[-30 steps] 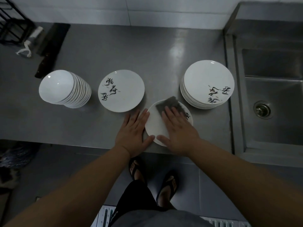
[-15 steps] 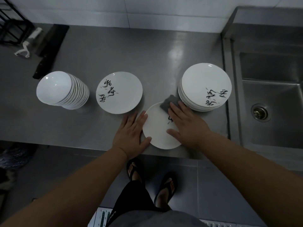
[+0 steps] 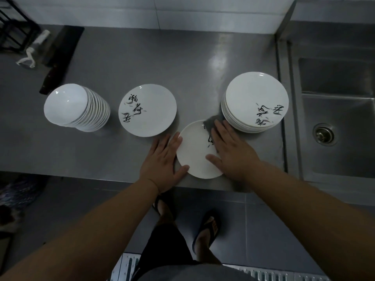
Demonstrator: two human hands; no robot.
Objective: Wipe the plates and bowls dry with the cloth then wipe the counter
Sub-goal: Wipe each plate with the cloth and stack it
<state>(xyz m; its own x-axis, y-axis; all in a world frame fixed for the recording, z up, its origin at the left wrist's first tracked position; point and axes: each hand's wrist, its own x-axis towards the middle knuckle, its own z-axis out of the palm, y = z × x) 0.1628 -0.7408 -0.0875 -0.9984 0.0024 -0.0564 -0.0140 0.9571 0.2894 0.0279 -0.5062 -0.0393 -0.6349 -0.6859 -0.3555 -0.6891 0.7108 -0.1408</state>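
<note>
Right now the small plate (image 3: 195,151) lies flat at the near edge of the steel surface (image 3: 142,57), its near rim close to or at the lip, so the main risk is that it slides off toward the floor. The right hand (image 3: 229,151) lies spread and flat on the plate's right side, fingers straight, pressing the grey cloth (image 3: 212,122) against the rim at about one o'clock; the left hand (image 3: 162,161) is also spread flat on the surface, fingers and thumb bracketing the plate's rim at nine o'clock without curling around it. Since neither hand actually grips the plate, a hard wiping stroke toward six o'clock could push it past the edge, and a damp plate on smooth steel probably slides easily. A stroke toward two o'clock carries another hazard: the cloth and fingertips sit just beside the tall stack of plates (image 3: 254,102), which looks to lean slightly, and a knock could shift it toward the sink (image 3: 336,128) at three o'clock. The single plate (image 3: 147,110) at eleven o'clock and the stack of bowls (image 3: 76,107) at ten o'clock stand apart and seem safe.
</note>
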